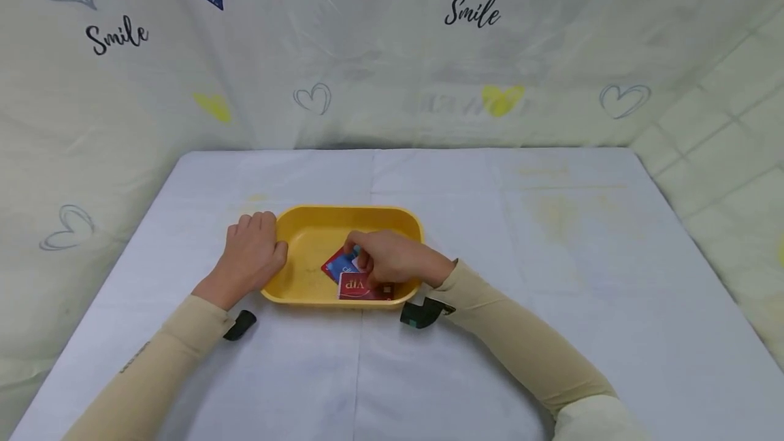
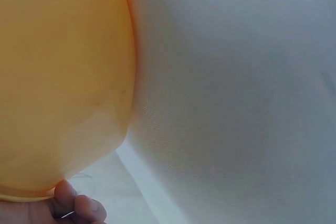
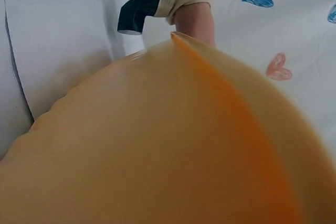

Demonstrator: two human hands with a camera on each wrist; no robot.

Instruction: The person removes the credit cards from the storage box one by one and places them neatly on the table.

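A yellow tray (image 1: 306, 223) sits on the table. My left hand (image 1: 251, 250) grips its left end, thumb on the near side of the rim; the left wrist view shows curled fingertips (image 2: 81, 203) at the tray edge (image 2: 94, 145). Inside the tray, toward its near right, lie a red card marked VIP (image 1: 352, 286) and a blue card with a red edge (image 1: 337, 265), partly overlapping. Over them my right hand (image 1: 392, 257) has curled fingers that seem to pinch a card; the fingers hide the contact. In the right wrist view the tray wall (image 3: 157, 129) hides the right hand.
A white cloth (image 1: 490, 359) covers the table. Behind it hangs a pale curtain (image 1: 392, 39) printed with hearts and "Smile". Dark wrist devices show beside the left wrist (image 1: 240, 325) and the right wrist (image 1: 422, 313).
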